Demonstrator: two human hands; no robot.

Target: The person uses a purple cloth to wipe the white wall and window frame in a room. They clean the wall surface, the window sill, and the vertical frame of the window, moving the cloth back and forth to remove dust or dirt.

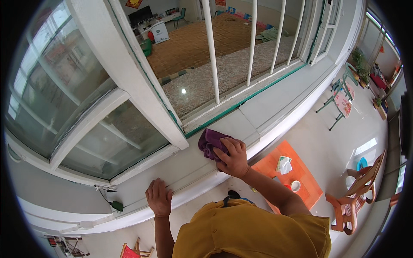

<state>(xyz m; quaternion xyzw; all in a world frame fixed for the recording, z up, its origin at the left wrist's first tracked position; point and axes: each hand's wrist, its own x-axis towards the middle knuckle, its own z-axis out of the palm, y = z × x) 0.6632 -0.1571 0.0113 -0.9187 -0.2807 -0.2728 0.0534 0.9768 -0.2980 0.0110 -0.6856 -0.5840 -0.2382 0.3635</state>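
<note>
A bunched purple cloth [211, 142] is gripped in my right hand [234, 158] and pressed on the pale window sill [193, 161]. It lies just outside the green-edged bottom rail [245, 102] of the window frame. My left hand [159, 196] rests on the sill's front edge to the left, fingers spread a little, holding nothing. Beyond my hands, a white-framed casement [155, 125] with glass panes stands swung outward on the left. White vertical bars [211, 51] cross the window opening. The underside of the cloth is hidden.
A dark green plug adapter [116, 205] with a cord sits at the sill's left end. Below to the right are an orange table [306, 180] with a tissue pack [284, 164], a wooden armchair [358, 193] and a floral-seated chair [342, 103]. A red folding stool [130, 251] stands lower left.
</note>
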